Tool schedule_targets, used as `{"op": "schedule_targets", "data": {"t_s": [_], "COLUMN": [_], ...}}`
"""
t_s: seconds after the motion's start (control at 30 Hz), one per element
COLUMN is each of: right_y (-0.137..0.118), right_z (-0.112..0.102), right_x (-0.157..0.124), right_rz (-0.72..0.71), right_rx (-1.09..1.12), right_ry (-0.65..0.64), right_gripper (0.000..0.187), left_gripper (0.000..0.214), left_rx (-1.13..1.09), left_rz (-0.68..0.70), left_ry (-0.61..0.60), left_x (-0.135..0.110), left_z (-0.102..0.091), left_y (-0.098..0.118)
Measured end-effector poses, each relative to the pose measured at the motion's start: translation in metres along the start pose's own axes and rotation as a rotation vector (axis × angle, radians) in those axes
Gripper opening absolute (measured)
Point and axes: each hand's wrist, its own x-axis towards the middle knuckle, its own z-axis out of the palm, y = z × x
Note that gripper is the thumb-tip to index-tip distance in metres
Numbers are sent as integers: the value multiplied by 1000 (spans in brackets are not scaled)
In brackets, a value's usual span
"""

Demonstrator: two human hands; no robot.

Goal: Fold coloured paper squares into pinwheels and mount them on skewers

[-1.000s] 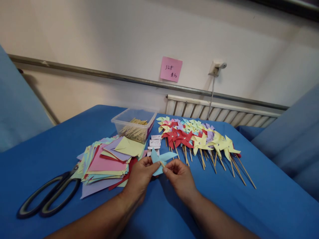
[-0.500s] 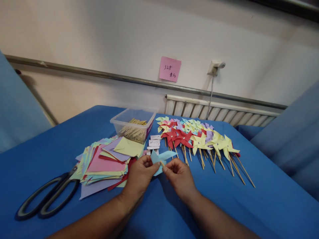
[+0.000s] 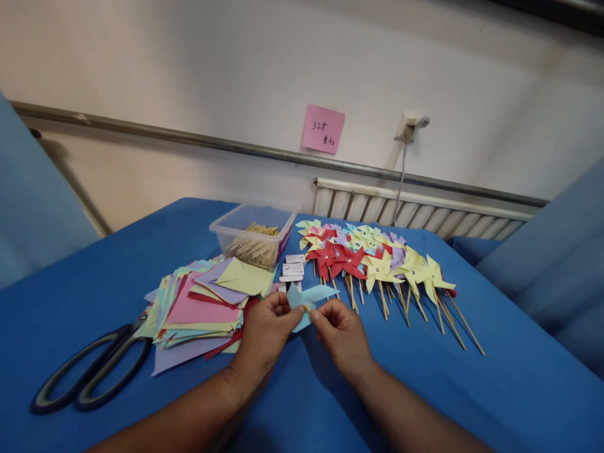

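My left hand [image 3: 271,321] is closed around a light blue paper pinwheel [image 3: 318,293], its thumb pressed near the centre. At that centre the short visible end of a thin wooden stick [image 3: 307,308] shows. The thumb and forefinger of my right hand [image 3: 340,328] pinch at this stick; the rest of it is hidden. Just behind the pinwheel are several small white boxes [image 3: 293,269]. A stack of coloured paper sheets [image 3: 201,308] lies to the left of my left hand.
Large dark-handled scissors [image 3: 94,368] lie at the left, blades under the paper. A clear plastic tub [image 3: 226,237] of wooden sticks [image 3: 257,242] stands behind the stack. Several finished pinwheels [image 3: 377,264] lie at the right on the blue cloth [image 3: 425,377]. A wall radiator [image 3: 358,200] is behind.
The right thumb and forefinger have closed in on the pinwheel's centre, and less of the stick shows. The left hand keeps its hold; the view has shifted slightly.
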Motion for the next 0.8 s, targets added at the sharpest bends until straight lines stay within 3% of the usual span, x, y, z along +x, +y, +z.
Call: {"op": "schedule_targets", "data": {"t_s": [0.8], "right_y": [2], "right_z": [-2], "right_x": [3], "right_rz": [50], "right_rx": [-13], "right_ry": [-2], "right_gripper": [38], "left_gripper": [24], "left_rx": [-32], "left_rz": [-46], "left_ry": [-26], "left_x": [0], "left_z": [0], "left_y": [-1]}}
